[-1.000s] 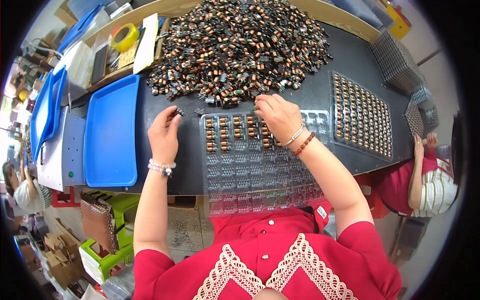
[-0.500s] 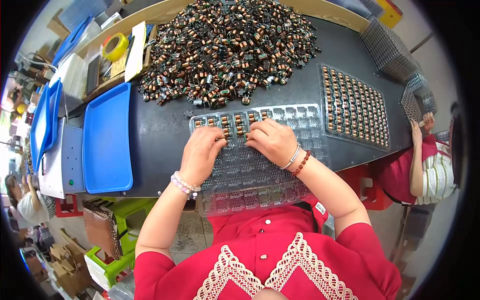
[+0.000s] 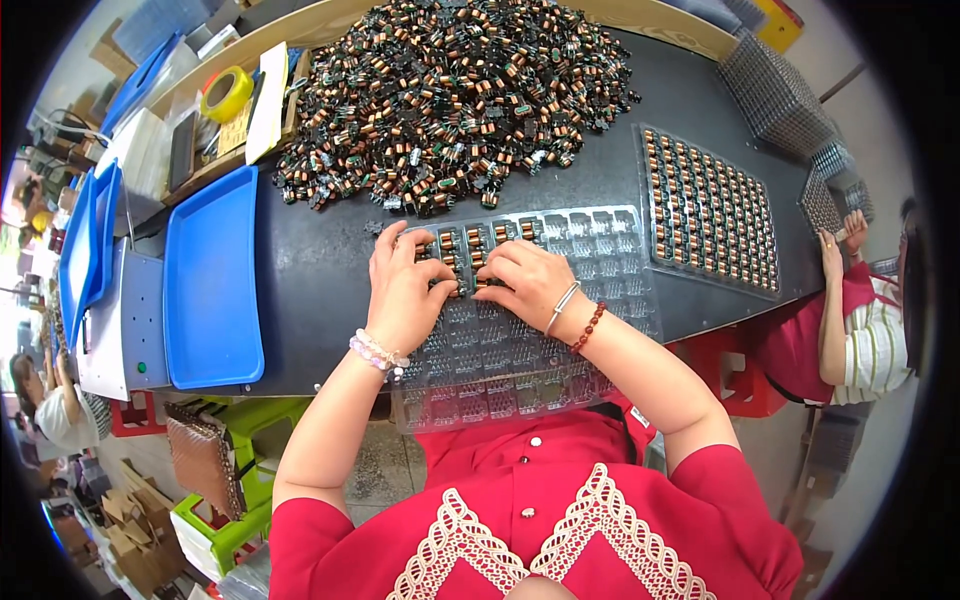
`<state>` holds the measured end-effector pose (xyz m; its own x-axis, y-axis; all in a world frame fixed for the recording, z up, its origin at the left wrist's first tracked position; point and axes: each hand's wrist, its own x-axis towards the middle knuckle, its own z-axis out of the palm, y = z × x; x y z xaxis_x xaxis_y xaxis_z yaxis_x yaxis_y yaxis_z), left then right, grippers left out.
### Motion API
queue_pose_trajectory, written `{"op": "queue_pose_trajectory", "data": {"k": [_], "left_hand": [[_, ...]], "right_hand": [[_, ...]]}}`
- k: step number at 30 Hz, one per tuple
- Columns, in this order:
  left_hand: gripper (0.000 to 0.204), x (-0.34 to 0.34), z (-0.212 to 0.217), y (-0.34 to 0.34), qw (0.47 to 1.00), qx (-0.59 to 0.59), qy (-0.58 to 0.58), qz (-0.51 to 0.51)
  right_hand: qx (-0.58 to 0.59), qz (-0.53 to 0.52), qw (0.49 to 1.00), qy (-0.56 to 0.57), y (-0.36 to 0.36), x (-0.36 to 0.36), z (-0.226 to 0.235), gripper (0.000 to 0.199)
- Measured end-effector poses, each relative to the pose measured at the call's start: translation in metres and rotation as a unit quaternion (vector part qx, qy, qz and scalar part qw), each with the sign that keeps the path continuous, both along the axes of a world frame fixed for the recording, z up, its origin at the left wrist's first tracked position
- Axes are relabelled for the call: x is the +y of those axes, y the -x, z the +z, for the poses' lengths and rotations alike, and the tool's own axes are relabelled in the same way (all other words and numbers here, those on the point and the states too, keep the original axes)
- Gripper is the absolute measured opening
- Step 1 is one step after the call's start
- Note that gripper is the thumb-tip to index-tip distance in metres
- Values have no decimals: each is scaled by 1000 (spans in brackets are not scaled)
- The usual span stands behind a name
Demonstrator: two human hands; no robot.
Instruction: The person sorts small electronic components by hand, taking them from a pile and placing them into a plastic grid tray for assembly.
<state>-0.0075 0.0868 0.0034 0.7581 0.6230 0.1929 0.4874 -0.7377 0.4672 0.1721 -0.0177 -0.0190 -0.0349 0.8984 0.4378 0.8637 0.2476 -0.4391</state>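
A clear plastic blister tray (image 3: 600, 290) lies in front of me, its near edge reaching past the table. Copper-wound coils (image 3: 474, 240) with dark bases fill some pockets in its upper left part. Over those pockets, my left hand (image 3: 405, 295) pinches a coil between thumb and fingers. Close beside it, my right hand (image 3: 535, 285) is also closed at the fingertips on a coil, low in a pocket. The fingers partly cover both coils. Beyond the tray rises a large heap of loose coils (image 3: 450, 100).
A filled coil tray (image 3: 710, 215) lies to the right, with stacked trays (image 3: 778, 100) behind it. At left are a blue tray (image 3: 212, 280) and a wooden box holding yellow tape (image 3: 227, 95). Another person's hands (image 3: 842, 245) work at the far right.
Both hands have shifted slightly toward me, down to lower pockets. My left hand has turned, its outer fingers now spread away. More coils show in the pockets beyond the fingers.
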Motion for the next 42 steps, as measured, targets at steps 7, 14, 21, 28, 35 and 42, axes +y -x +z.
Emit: {"op": "queue_pose_trajectory", "data": {"k": [7, 14, 21, 28, 35, 42], "left_hand": [[25, 52, -3, 29, 985, -94, -78, 118], [40, 68, -33, 35, 991, -102, -23, 86], [29, 78, -40, 29, 987, -143, -21, 66], [29, 82, -33, 40, 976, -192, 55, 90], [20, 20, -4, 69, 966, -174, 174, 80], [19, -11, 0, 73, 988, -118, -95, -38]], "right_hand": [[-14, -11, 1000, -13, 0, -4, 5, 18], [-77, 0, 997, -8, 5, -4, 4, 14], [-47, 5, 998, -29, -2, 6, 17, 12], [-180, -194, 946, 187, -16, 79, 22, 19], [-74, -171, 981, 50, -36, 71, -3, 19], [140, -118, 983, -9, -27, 41, 12, 19]]}}
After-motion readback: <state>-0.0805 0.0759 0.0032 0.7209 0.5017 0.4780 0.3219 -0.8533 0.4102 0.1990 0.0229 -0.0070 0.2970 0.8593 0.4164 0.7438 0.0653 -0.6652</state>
